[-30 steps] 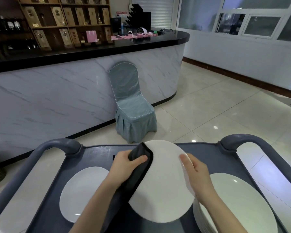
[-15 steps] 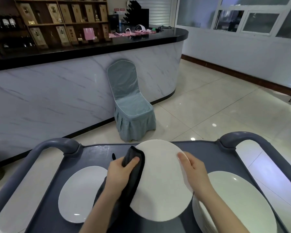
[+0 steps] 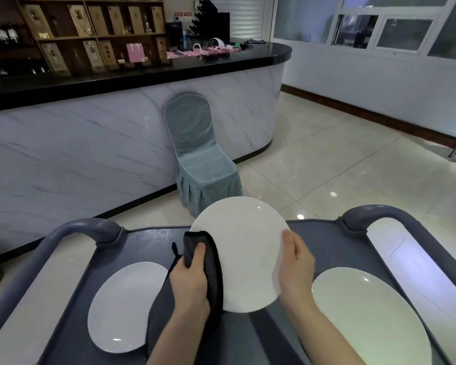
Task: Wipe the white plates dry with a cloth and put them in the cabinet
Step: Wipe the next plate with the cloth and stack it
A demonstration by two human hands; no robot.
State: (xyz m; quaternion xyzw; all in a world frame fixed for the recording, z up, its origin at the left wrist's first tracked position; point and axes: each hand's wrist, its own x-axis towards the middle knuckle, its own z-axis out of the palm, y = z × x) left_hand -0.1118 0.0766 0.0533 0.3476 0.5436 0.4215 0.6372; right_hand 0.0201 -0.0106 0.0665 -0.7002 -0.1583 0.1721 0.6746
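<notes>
I hold a white plate [image 3: 245,248] tilted up above the grey cart [image 3: 324,241]. My left hand [image 3: 190,283] grips a black cloth [image 3: 211,262] wrapped over the plate's left edge. My right hand [image 3: 295,267] grips the plate's right rim, thumb on its face. A single white plate [image 3: 121,306] lies flat on the cart at the left. A stack of white plates [image 3: 371,320] sits on the cart at the right. No cabinet is in view.
The cart has raised grey handles at left [image 3: 90,233] and right [image 3: 379,214]. Beyond it stands a grey-covered chair [image 3: 200,156] against a marble-fronted bar counter [image 3: 90,154] with shelves behind. Tiled floor [image 3: 353,164] stretches to the right.
The plate has tipped up more steeply and risen a little. My left hand with the cloth has slid down along the plate's left edge. My right hand keeps its hold on the right rim.
</notes>
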